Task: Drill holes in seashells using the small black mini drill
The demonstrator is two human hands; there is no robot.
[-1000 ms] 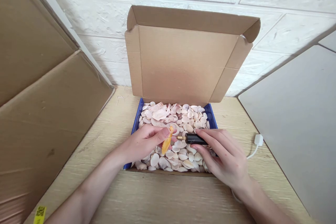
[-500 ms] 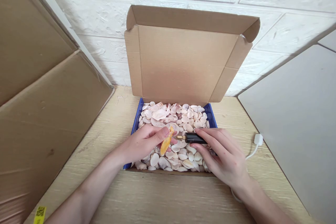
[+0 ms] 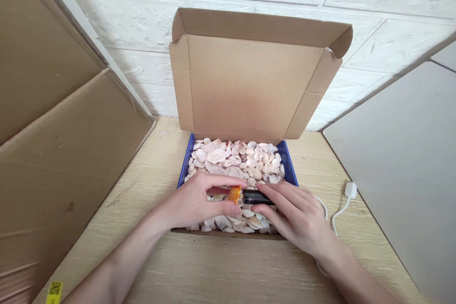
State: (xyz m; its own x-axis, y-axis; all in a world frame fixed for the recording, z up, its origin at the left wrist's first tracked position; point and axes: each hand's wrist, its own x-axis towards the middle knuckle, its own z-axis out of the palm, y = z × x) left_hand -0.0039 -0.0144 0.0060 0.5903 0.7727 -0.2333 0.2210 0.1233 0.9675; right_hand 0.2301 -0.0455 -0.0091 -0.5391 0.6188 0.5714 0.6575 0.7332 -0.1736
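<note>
Between the thumb and fingers of my left hand (image 3: 204, 199) is an orange-yellow seashell (image 3: 234, 194), pinched over the front half of a box of shells. My right hand (image 3: 297, 211) grips a black handheld mini drill (image 3: 257, 197), its tip pointing left. The drill's front end sits right against the shell, and the bit is mostly hidden behind or inside it. Below both hands, pale seashells (image 3: 254, 222) of many sizes fill the blue-sided cardboard box (image 3: 184, 159).
The open cardboard lid (image 3: 249, 85) stands up at the back, near a white brick-patterned wall (image 3: 135, 19). A white cable with a plug (image 3: 351, 190) lies at the right. Cardboard panels (image 3: 71, 166) flank the left, a pale board (image 3: 402, 152) the right.
My left hand has turned the shell, so its orange ridged face shows. The drill has moved slightly left and down, its front now close against the shell, with the bit no longer showing between.
</note>
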